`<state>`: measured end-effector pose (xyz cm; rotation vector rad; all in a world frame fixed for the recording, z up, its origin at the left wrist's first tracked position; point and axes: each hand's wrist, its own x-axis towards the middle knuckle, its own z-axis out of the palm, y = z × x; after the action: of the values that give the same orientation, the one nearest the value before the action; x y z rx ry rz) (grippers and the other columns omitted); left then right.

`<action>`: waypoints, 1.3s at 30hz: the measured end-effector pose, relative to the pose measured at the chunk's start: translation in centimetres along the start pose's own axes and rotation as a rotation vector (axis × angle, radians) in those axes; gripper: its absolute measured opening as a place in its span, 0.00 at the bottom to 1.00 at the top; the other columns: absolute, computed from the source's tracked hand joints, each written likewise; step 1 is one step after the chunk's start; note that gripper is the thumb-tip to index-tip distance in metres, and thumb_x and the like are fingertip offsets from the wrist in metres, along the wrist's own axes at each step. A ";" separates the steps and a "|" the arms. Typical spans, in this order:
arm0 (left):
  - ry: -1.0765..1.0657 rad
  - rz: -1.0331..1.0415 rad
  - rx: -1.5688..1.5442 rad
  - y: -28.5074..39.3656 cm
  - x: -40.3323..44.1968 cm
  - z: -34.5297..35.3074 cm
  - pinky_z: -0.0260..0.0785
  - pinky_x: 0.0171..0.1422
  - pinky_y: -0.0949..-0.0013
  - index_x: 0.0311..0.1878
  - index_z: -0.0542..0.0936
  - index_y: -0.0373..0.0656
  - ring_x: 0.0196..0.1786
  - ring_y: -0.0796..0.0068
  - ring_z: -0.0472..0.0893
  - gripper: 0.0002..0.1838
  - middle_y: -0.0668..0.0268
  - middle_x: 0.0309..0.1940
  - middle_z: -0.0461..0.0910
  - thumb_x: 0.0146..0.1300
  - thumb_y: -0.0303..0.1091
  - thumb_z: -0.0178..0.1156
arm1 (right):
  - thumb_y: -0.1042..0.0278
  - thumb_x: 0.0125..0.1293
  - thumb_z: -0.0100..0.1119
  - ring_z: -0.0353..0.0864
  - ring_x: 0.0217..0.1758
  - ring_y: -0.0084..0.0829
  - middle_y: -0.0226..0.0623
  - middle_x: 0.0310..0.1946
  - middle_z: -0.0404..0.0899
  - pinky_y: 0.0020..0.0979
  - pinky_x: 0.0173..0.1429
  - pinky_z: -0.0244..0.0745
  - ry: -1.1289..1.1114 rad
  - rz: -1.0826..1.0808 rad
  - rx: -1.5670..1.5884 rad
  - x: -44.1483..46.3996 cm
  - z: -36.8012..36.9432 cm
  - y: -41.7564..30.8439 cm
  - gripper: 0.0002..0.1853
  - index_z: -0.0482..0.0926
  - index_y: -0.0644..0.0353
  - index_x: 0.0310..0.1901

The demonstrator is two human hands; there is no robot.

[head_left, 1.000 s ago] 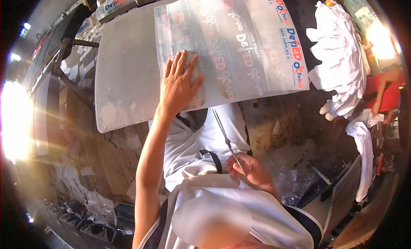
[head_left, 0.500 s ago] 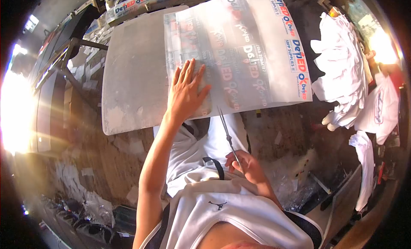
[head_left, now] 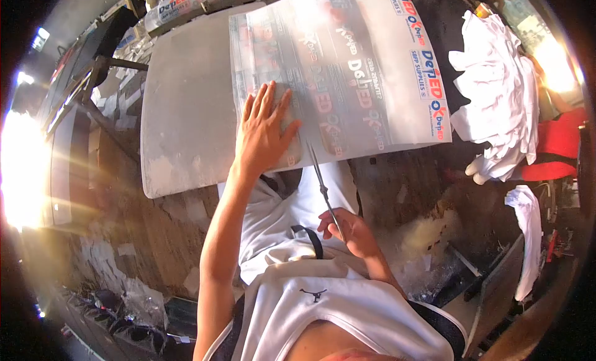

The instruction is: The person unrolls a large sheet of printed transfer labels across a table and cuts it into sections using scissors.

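My left hand lies flat with fingers spread on a translucent plastic sheet printed in red and blue lettering. Under part of the sheet is a grey board, bare on its left side. Long, slim scissors are held in my right hand over my lap. Their tips point away from me and overlap the sheet's near edge. Whether the blades are slightly apart is too fine to see.
A heap of white cloth-like pieces hangs at the right, with a red shape behind it. Another printed plastic roll lies beyond the board. A dark metal frame stands at the left. Scraps litter the brown floor.
The scissors and my right hand have shifted slightly forward and left. My left hand keeps its place on the sheet. At the right, a red shape shows where a white bag was.
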<state>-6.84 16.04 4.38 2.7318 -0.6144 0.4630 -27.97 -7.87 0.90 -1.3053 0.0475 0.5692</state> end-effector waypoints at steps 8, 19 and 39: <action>-0.004 0.016 0.015 -0.2 -0.2 0.3 0.41 0.90 0.50 0.82 0.66 0.50 0.87 0.53 0.55 0.35 0.49 0.84 0.59 0.78 0.55 0.54 | 0.55 0.83 0.57 0.83 0.41 0.23 0.35 0.45 0.86 0.29 0.51 0.79 0.014 -0.088 0.004 0.5 0.6 0.7 0.20 0.79 0.66 0.59; 0.016 0.009 0.038 0.0 -0.2 0.5 0.42 0.90 0.49 0.82 0.67 0.51 0.87 0.53 0.54 0.38 0.51 0.84 0.58 0.76 0.59 0.57 | 0.51 0.83 0.56 0.82 0.41 0.24 0.37 0.44 0.86 0.29 0.51 0.78 0.002 -0.066 0.046 0.9 1.8 -0.8 0.22 0.78 0.66 0.60; 0.018 -0.110 0.036 1.2 -0.3 0.1 0.37 0.89 0.39 0.81 0.69 0.57 0.88 0.49 0.51 0.36 0.58 0.85 0.58 0.73 0.55 0.61 | 0.52 0.84 0.55 0.83 0.40 0.24 0.38 0.44 0.86 0.28 0.49 0.80 0.024 -0.063 0.002 1.1 1.5 -1.7 0.22 0.78 0.67 0.58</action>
<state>-7.59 15.11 4.39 2.7747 -0.4527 0.4761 -26.75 -6.32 2.49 -1.3077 0.0270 0.4996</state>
